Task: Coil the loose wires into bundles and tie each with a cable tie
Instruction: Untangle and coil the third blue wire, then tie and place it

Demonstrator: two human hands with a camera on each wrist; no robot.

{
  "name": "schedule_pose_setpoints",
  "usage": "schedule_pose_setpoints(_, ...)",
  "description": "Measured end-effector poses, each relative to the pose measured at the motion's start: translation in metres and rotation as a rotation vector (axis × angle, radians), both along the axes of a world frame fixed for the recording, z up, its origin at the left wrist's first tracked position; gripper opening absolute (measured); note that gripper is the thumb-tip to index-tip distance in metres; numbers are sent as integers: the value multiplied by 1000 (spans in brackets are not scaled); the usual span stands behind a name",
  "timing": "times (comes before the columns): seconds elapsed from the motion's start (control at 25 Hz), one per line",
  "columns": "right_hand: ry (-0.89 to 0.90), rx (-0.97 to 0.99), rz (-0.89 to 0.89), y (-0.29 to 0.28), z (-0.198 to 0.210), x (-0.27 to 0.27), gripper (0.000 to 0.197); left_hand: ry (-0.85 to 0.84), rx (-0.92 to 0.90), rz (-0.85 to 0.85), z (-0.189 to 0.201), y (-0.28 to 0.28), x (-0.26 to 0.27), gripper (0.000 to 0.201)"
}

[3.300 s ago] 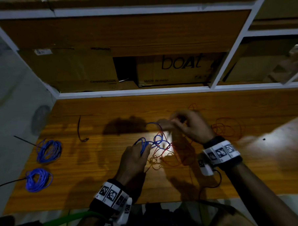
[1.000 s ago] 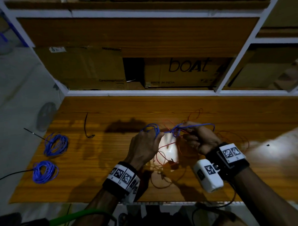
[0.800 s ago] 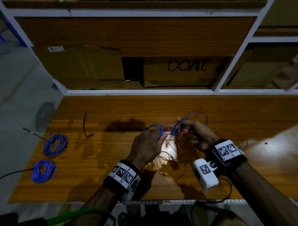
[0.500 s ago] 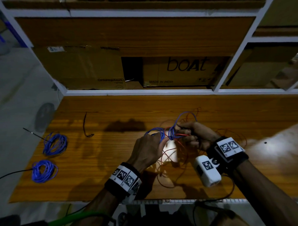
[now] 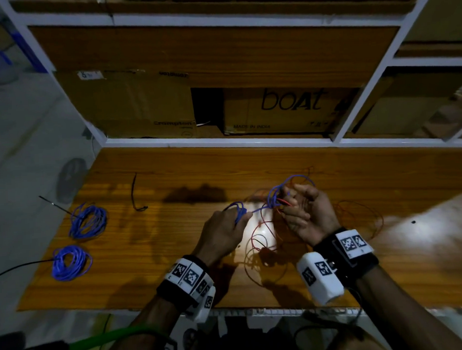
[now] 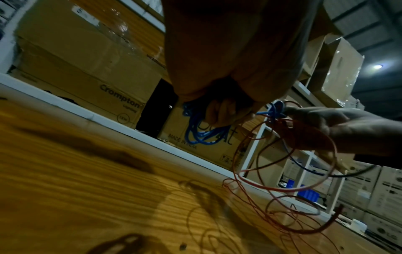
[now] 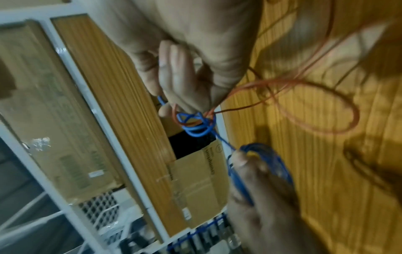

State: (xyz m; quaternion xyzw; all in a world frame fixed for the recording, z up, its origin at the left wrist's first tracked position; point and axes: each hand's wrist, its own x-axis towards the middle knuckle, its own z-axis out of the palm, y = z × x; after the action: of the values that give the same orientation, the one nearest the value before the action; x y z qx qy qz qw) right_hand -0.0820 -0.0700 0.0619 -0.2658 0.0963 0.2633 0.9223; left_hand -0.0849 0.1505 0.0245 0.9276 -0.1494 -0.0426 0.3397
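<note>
Head view first: the glossy, wood-grain orange tabletop (image 5: 175, 256) runs out to a white shelf frame (image 5: 223, 142) at the back and drops off at its left edge, where two finished coils of thin blue wire (image 5: 87, 220) lie one behind the other, each with a black cable tie tail poking out sideways. A spare black cable tie (image 5: 135, 195) lies curved on bare wood between those coils and my hands, with open board all around it. To my right the wood runs on, with faint red loops trailing over it and a pale glare patch.

My left hand (image 5: 222, 233) is closed in a fist around a small coil of blue wire (image 6: 202, 130), fingers curled tight; the left wrist view shows the loops hanging below my knuckles, clear of the board. A short blue strand runs across to my right hand (image 5: 305, 214), whose fingertips (image 7: 185, 96) are pinched together on a knot where the blue strand tangles with loose thin red wire (image 6: 261, 171). The remaining fingers are loosely curled.

Red wire hangs down from that pinch in wide, springy loops and piles on the tabletop under both wrists. Behind the frame sit brown cardboard boxes (image 5: 288, 109), one printed "boAt", another "Crompton".
</note>
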Motion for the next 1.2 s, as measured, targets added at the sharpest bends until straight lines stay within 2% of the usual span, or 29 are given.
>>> schedule_pose_setpoints(0.12, 79, -101, 51, 1, 0, 0, 27, 20, 71, -2, -1, -5, -4, 42)
schedule_pose_setpoints(0.28, 141, -548, 262, 3, 8, 5, 24, 0, 165, -40, -6, -5, -11, 42)
schedule_pose_setpoints(0.36, 119, -630, 330, 3, 10, 7, 13, 9, 160, -54, -11, -4, -16, 41)
schedule_pose_setpoints(0.48, 7, -459, 175, -2, 16, 2, 9, 32, 48, 1, -12, 6, -13, 42)
schedule_pose_setpoints(0.56, -36, -265, 29, -5, 19, -5, 24, 36, 5, 24, -6, 15, -9, 44)
schedule_pose_setpoints(0.68, -3, -57, -90, -6, 18, -11, 31, 26, 29, 39, 0, 16, -7, 42)
schedule_pose_setpoints(0.8, 26, -23, -46, -11, 20, -9, 43, 42, 107, 38, 4, 10, -8, 41)
schedule_pose_setpoints(0.88, 28, -67, 78, -16, 19, -5, 55, 42, 148, 29, 6, 8, -8, 41)
schedule_pose_setpoints(0.96, -29, -6, 182, -20, 18, -5, 62, 33, 138, 20, 7, 7, -9, 40)
schedule_pose_setpoints(1.12, -126, 13, 257, -26, 12, -14, 105, 34, 22, 33, -1, 18, -10, 43)
schedule_pose_setpoints(1.2, -175, -53, 229, -28, 12, -19, 98, 45, 34, 32, 1, 21, -12, 42)
